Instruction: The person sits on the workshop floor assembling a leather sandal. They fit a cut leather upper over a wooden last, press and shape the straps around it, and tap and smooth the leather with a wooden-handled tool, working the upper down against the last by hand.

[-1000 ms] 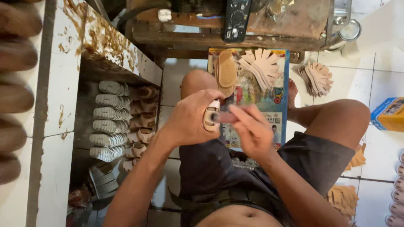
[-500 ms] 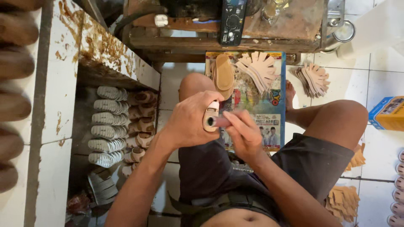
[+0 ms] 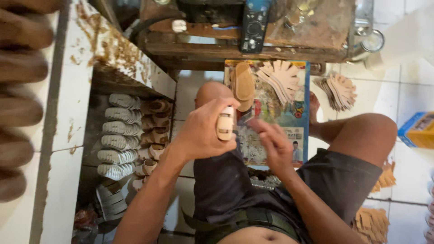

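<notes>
**Small sandal part held above the lap of a seated worker**

Over the white tiled floor (image 3: 409, 86), a person sits with knees spread; dark shorts (image 3: 226, 185) fill the lower centre. To the person's left stands a white tiled table (image 3: 58, 113) smeared with brown glue, and on the shelf beneath it grey ribbed soles (image 3: 118, 135) lie stacked beside tan strapped sandal uppers (image 3: 153, 135). Ahead, a colourful printed board (image 3: 282, 113) lies on the floor, bearing tan oval insoles (image 3: 244, 83) and a fan of pale cut strips (image 3: 282, 77); a second fan of strips (image 3: 339, 90) lies on the tiles beyond.

The left hand (image 3: 201, 133) is closed around a small cream-coloured sandal part (image 3: 225, 123), its long axis near upright, raised above the left knee. The right hand (image 3: 275, 147) sits just beside it, to its right and slightly lower, fingers curled narrowly; whether they pinch anything cannot be told. The left hand is thus the nearer.

Blurred brown shapes at the far left edge are unidentifiable.
</notes>
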{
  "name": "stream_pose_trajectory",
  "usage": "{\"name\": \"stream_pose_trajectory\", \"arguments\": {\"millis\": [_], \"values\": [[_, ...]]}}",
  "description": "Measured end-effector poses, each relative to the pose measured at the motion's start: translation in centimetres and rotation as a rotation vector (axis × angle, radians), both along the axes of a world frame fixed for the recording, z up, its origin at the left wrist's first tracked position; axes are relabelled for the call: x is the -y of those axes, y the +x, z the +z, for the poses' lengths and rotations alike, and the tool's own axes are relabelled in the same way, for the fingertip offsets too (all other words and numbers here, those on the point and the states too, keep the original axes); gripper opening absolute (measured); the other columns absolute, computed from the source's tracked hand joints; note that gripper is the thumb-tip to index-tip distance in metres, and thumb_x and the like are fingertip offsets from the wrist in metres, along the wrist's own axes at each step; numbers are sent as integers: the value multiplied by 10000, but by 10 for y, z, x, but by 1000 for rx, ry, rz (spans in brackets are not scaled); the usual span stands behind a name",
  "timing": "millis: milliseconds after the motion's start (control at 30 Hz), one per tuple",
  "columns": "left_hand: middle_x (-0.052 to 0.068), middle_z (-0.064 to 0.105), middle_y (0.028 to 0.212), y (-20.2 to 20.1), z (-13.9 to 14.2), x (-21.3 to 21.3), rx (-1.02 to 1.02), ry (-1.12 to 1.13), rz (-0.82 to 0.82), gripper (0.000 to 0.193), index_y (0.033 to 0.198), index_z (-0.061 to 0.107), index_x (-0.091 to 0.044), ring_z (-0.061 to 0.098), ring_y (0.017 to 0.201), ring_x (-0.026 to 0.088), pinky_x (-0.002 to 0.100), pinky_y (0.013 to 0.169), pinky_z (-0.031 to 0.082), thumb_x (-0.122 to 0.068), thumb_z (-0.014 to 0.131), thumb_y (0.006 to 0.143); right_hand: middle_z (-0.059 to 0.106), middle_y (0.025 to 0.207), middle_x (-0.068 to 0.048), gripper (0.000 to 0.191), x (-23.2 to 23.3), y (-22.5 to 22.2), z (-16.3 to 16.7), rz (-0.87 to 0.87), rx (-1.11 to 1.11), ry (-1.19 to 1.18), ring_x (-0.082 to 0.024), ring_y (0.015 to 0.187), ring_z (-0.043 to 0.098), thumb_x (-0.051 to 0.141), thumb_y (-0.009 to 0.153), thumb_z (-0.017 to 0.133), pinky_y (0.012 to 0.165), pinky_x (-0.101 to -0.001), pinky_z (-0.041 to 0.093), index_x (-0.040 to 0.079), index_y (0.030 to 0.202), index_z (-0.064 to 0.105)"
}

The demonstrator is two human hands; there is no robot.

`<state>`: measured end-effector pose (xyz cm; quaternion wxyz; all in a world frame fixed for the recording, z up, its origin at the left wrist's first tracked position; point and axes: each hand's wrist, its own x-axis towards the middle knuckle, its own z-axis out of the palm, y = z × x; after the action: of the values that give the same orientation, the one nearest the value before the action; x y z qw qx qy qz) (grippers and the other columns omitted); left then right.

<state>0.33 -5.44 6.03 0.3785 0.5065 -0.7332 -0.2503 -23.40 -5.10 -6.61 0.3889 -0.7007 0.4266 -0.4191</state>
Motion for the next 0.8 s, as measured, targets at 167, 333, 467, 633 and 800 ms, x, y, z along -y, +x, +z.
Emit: {"name": "stream_pose_trajectory", "arguments": {"millis": [167,333,467,633,800], "values": [[102,674,1248,-43,3,-10,67,-119,-238,580,1268,588,-145,650,1239,293,548,1155,411,-280,804,746,638,1187,-95,428,-9,25,11,-22,605,616,-186,1046,608,237,1006,639,909,-331,499,46,1383,572],[166,587,1410,-80,-20,-16,38,-314,36,620,1413,547,-68,507,1428,340,537,1305,232,-496,636,973,594,1292,-85,592,-9,61,33,-276,1032,223,-174,1160,590,347,914,702,1007,-363,485,76,1393,486],[130,414,1640,-105,-35,-28,-777,2,308,611,1558,424,-38,215,1625,321,465,1327,155,-461,354,1121,583,1242,-74,409,16,31,32,-243,514,315,-143,1093,543,250,1070,601,981,-315,468,35,1406,508],[89,346,1632,-114,-46,-43,-1075,47,264,586,1524,356,-50,272,1530,291,418,1243,246,-413,456,1074,604,1305,-49,280,21,22,34,-160,563,84,-118,1169,569,153,1138,504,1049,-295,469,35,1391,481],[174,587,1388,-107,-51,-42,-1932,519,-11,497,1559,462,-20,581,1204,309,444,972,494,-366,442,1202,652,1297,-67,279,30,26,60,-40,510,130,-150,1155,603,146,1148,533,1035,-312,492,7,1389,549]]}}
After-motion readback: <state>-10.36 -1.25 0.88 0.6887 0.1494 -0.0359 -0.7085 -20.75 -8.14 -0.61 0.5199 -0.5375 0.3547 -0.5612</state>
